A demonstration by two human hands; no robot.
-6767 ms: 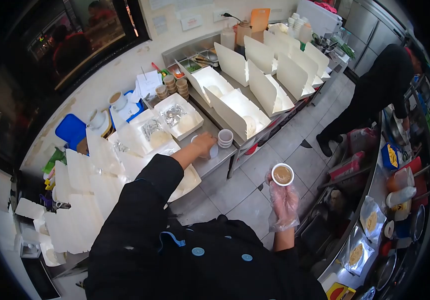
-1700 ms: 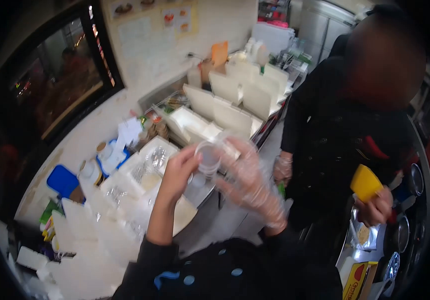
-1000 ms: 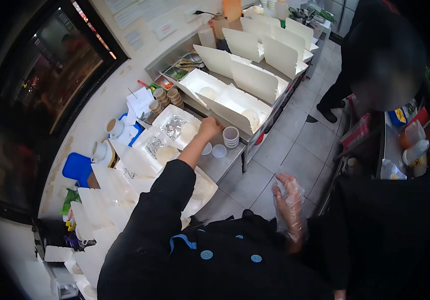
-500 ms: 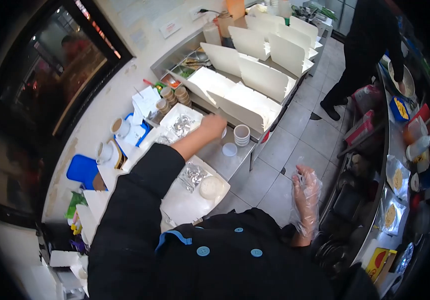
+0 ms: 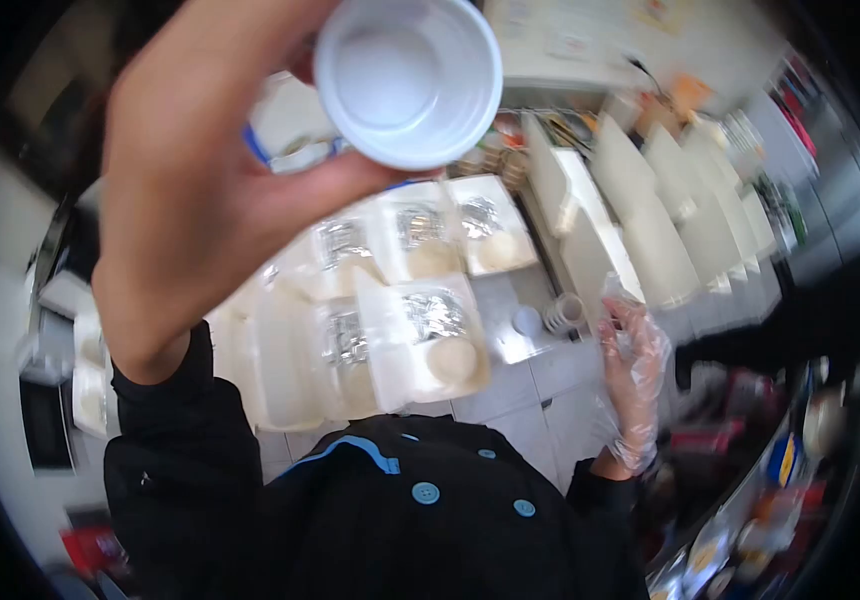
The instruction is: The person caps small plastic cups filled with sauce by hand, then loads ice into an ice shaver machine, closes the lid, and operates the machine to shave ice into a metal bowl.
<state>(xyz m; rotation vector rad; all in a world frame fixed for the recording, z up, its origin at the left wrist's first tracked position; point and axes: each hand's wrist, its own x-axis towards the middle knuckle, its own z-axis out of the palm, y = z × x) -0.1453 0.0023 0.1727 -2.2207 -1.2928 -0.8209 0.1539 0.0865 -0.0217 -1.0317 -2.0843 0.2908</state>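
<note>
White cup point(image 5: 390, 85) in left hand point(image 5: 200, 180), mouth facing viewer, axis foreshortened

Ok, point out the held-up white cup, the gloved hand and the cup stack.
White cup point(image 5: 398, 80): head view, inside bottom.
Gloved right hand point(image 5: 635, 362): head view, middle of the hand.
Cup stack point(image 5: 563, 314): head view, blurred middle.

Top centre, here's a smooth, softly glossy white plastic cup point(image 5: 410, 85); right of centre, a thin, clear plastic glove point(image 5: 640, 375), all shiny wrinkles. Mid-frame, crumpled metallic foil point(image 5: 437, 314) glints, and below it sits a matt black cloth jacket point(image 5: 370, 540).
</note>
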